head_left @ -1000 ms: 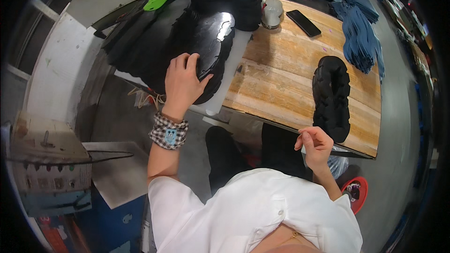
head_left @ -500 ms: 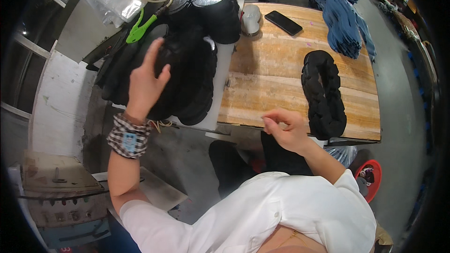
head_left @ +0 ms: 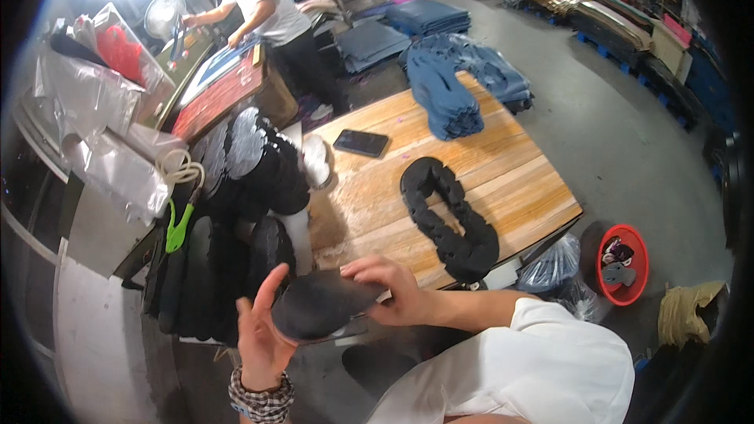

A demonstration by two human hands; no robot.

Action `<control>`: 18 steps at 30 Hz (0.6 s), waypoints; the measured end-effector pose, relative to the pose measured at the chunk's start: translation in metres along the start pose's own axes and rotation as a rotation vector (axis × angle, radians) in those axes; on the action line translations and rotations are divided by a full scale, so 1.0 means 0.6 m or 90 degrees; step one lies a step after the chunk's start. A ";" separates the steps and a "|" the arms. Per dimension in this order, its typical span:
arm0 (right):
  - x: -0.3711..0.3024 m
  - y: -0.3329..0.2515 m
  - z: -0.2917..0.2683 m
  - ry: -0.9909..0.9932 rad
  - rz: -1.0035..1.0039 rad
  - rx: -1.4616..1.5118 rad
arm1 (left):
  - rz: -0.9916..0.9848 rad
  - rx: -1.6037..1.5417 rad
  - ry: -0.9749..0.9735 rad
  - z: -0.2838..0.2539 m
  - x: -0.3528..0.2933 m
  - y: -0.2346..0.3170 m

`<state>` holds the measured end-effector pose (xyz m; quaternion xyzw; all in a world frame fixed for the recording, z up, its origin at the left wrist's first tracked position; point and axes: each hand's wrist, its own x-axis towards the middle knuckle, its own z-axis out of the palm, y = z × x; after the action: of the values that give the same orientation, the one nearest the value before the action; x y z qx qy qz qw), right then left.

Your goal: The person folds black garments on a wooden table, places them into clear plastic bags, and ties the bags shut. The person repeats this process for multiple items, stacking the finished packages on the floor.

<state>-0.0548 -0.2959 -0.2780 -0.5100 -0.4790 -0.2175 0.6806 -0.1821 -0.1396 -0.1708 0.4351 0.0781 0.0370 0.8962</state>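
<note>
A dark, flat, rounded piece like a shoe sole [head_left: 322, 305] is held up in front of the table's near edge. My left hand [head_left: 265, 341], with a checked band at the wrist, grips its left end, the thumb and a finger pointing up beside it. The fingers of my right hand [head_left: 397, 292] close on its right end. Behind my left hand stand rows of similar black pieces [head_left: 206, 275], packed upright. On the wooden table [head_left: 369, 200] lies a black, elongated ring of joined pieces [head_left: 475, 250], apart from both hands.
A phone [head_left: 361, 143] and a whitish object [head_left: 316, 162] lie on the table, with blue stacked pieces [head_left: 444, 106] at its far edge. A green tool [head_left: 178, 228] with a cream coiled cord hangs at left. A red basket [head_left: 646, 263] stands right; a person [head_left: 271, 12] works behind.
My view has swung up and to the right. My left hand has come back from the black stacks, and a dark sole-like piece is now between both hands.
</note>
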 end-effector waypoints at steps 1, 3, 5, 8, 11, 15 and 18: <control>-0.005 0.000 -0.003 0.078 0.106 0.030 | 0.043 0.066 -0.130 -0.004 0.014 -0.006; -0.007 0.000 -0.006 0.167 0.282 0.125 | 0.231 0.368 -0.046 -0.014 0.038 -0.031; -0.004 0.004 -0.007 0.169 0.321 0.203 | 0.469 0.734 0.089 -0.034 0.067 -0.078; -0.003 0.015 -0.012 0.116 0.297 0.240 | 0.429 0.326 0.051 -0.080 0.093 -0.155; -0.018 0.029 -0.021 0.077 0.281 0.266 | 0.513 0.350 0.137 -0.111 0.121 -0.212; -0.050 0.049 -0.031 0.055 0.304 0.210 | 0.594 0.521 0.182 -0.103 0.153 -0.265; -0.065 0.061 -0.037 0.035 0.264 0.110 | 0.561 0.448 0.123 -0.093 0.153 -0.266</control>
<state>-0.0340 -0.3091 -0.3301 -0.5312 -0.3620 -0.0451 0.7647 -0.1018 -0.1827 -0.3402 0.6934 -0.0214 0.4184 0.5862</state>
